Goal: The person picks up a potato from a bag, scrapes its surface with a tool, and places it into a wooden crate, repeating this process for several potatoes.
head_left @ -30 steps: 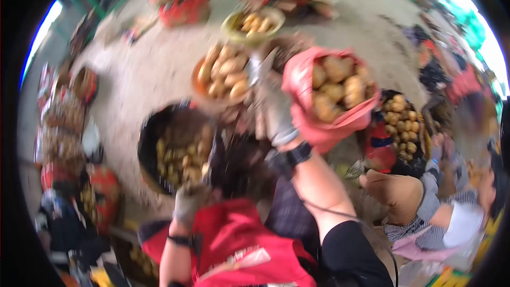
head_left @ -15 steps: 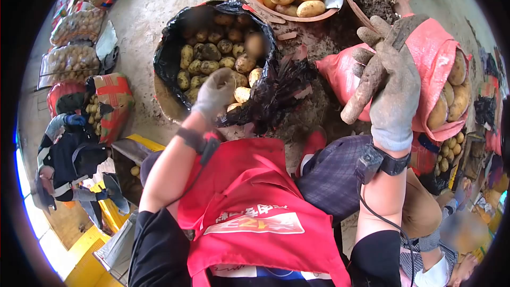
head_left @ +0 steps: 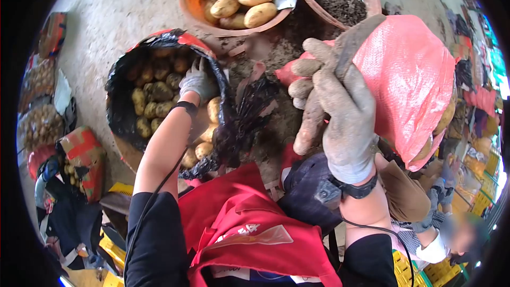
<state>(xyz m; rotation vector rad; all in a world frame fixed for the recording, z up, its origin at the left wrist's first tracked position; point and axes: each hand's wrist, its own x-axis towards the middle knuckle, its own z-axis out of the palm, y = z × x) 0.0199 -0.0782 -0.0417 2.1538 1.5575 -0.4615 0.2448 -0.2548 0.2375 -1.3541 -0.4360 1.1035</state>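
My left hand [head_left: 195, 82], in a grey glove, reaches into a black-lined bag [head_left: 119, 87]. Its fingers are apart and rest over the potatoes [head_left: 158, 91] at the bag's upper right side. At right, my right hand [head_left: 348, 119], in a dirt-stained glove, is raised in front of a pink sack [head_left: 409, 69]. It is closed round a soiled grey-brown object [head_left: 360, 37] that I cannot make out clearly. Dirty, finger-like shapes jut out to the left of this hand. Both wrists wear dark straps.
An orange tub [head_left: 192, 16] of large potatoes stands at the top, beside a tub [head_left: 372, 2] of dark soil. Filled bags [head_left: 85, 151] line the left side. One person [head_left: 64, 207] is at lower left, another [head_left: 435, 223] at lower right. Yellow crates [head_left: 441, 272] stand there too.
The view has shifted, so the tubs and bag appear further left. My left hand has moved from the bag's near edge deeper into it. My right hand keeps its hold.
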